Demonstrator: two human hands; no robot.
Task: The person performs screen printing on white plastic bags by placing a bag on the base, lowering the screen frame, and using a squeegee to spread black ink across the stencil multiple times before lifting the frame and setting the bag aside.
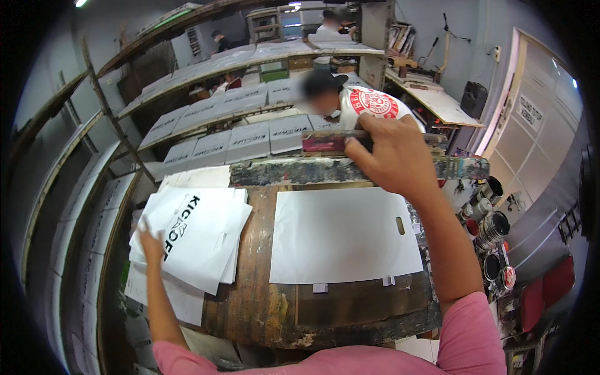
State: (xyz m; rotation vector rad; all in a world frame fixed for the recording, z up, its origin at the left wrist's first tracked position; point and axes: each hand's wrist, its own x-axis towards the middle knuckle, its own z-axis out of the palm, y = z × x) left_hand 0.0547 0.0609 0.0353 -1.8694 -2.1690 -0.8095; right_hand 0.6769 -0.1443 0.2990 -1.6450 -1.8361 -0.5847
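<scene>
My left hand, fingers stretched out and slightly blurred, is at the left edge of a white bag with black lettering. That bag tops an untidy pile of flat white bags. My right hand is closed over an ink-stained wooden squeegee, just above a paint-crusted frame seen along its edge. Whatever lies under my right palm is hidden. Below the frame, a flat white bag with a cut-out handle hole lies on the worn wooden board, beside small white tabs.
Racks holding rows of printed white bags stand ahead and to the left. Another person in a cap and white shirt bends beyond the frame. Paint cans crowd the right side, near a red chair and a door.
</scene>
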